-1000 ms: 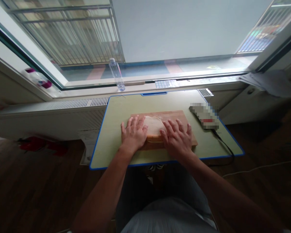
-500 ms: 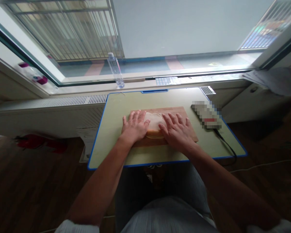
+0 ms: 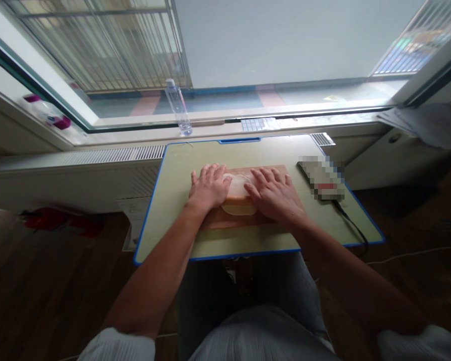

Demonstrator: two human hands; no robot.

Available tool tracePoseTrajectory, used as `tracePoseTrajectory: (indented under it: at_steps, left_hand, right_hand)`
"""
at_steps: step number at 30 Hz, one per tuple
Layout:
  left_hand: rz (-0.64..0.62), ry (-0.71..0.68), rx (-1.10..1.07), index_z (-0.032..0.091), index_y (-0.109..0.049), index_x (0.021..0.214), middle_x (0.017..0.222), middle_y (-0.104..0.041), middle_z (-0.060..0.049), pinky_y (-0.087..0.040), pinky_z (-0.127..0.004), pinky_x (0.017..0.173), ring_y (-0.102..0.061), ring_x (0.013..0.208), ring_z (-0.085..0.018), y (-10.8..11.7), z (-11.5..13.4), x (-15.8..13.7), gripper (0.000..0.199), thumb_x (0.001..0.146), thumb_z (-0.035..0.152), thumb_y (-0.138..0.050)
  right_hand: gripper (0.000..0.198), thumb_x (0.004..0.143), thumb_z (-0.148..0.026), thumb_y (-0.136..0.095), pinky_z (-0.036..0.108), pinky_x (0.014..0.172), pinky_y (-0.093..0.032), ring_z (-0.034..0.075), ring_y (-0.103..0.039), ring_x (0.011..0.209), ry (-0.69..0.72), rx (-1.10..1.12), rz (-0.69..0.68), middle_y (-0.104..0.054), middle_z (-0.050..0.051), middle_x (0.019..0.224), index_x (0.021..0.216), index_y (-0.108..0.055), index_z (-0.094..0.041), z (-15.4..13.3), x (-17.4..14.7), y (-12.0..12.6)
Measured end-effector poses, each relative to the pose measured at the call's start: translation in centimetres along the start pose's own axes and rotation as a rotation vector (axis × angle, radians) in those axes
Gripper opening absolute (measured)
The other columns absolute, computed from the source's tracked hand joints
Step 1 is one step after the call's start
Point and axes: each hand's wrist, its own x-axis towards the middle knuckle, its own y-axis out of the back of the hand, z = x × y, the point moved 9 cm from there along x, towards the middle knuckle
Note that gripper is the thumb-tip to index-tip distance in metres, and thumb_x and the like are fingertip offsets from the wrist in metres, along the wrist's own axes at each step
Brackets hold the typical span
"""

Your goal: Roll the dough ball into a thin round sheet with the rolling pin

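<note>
A wooden rolling pin [image 3: 239, 200] lies crosswise over a flat, pale round of dough [image 3: 237, 187]. The dough shows on both the far and near sides of the pin. Beneath it is a wooden cutting board [image 3: 225, 222]. On the pin's left end rests my left hand [image 3: 209, 186], palm down with fingers stretched forward. My right hand [image 3: 272, 193] lies over the other end, also flat, its fingers spread. Neither hand wraps round the pin, and its ends are hidden under them.
The board sits on a small pale-green table [image 3: 195, 155] with a blue edge. To the right lies a pixelated device [image 3: 321, 180] with a black cable. A clear bottle [image 3: 178, 108] stands on the windowsill behind; papers [image 3: 421, 123] lie at the right.
Both hands and the rolling pin have shifted slightly forward, away from me. More of the dough now shows on the near side of the pin.
</note>
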Motion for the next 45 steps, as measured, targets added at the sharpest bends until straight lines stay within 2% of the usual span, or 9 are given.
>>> tracePoseTrajectory:
  at_steps: [10, 18, 24, 36, 45]
  left_hand:
    - [0.117, -0.023, -0.015, 0.028, -0.062, 0.16, 0.172, -0.056, -0.011, -0.027, -0.068, 0.137, -0.047, 0.159, -0.033, 1.0, 0.2, 1.3, 0.057, 0.115, 0.047, -0.033]
    - [0.09, -0.008, -0.025, 0.027, -0.069, 0.15, 0.167, -0.061, -0.012, -0.032, -0.065, 0.134, -0.052, 0.153, -0.035, 0.6, -0.1, 3.1, 0.051, 0.114, 0.047, -0.039]
    - [0.117, 0.015, -0.003, 0.023, -0.075, 0.139, 0.156, -0.069, -0.014, -0.036, -0.063, 0.13, -0.059, 0.143, -0.035, 1.2, -0.1, 3.9, 0.048, 0.114, 0.044, -0.039]
    - [0.213, 0.034, 0.053, 0.021, -0.077, 0.127, 0.141, -0.075, -0.017, -0.039, -0.055, 0.123, -0.061, 0.137, -0.035, 2.5, 0.0, 4.7, 0.046, 0.116, 0.04, -0.037]
    - [0.211, 0.03, 0.068, 0.018, -0.078, 0.126, 0.138, -0.077, -0.018, -0.043, -0.052, 0.117, -0.064, 0.133, -0.035, 2.6, 0.2, 4.9, 0.048, 0.116, 0.039, -0.036]
  right_hand:
    - [0.077, 0.115, -0.067, -0.024, 0.067, 0.134, -0.026, 0.043, -0.034, 0.167, 0.002, 0.032, -0.03, -0.043, 0.01, 0.181, 0.176, -0.043, -0.024, 1.0, 2.3, -1.2]
    - [0.075, 0.115, -0.067, -0.025, 0.066, 0.131, -0.031, 0.043, -0.038, 0.164, 0.021, -0.003, -0.045, -0.046, 0.011, 0.179, 0.174, -0.046, -0.026, 1.3, 3.9, -1.4]
    - [0.077, 0.115, -0.067, -0.026, 0.065, 0.131, -0.031, 0.043, -0.039, 0.163, 0.006, 0.053, -0.032, -0.047, 0.014, 0.178, 0.171, -0.05, -0.02, 1.7, 5.1, -1.4]
    - [0.07, 0.114, -0.066, -0.034, 0.059, 0.125, -0.038, 0.039, -0.05, 0.152, -0.012, 0.097, 0.08, -0.063, 0.016, 0.164, 0.154, -0.066, -0.019, 2.4, 7.1, -1.1]
    - [0.065, 0.115, -0.063, -0.037, 0.057, 0.124, -0.038, 0.038, -0.056, 0.145, 0.003, 0.111, 0.112, -0.069, 0.016, 0.156, 0.146, -0.07, -0.018, 2.4, 7.6, -0.8]
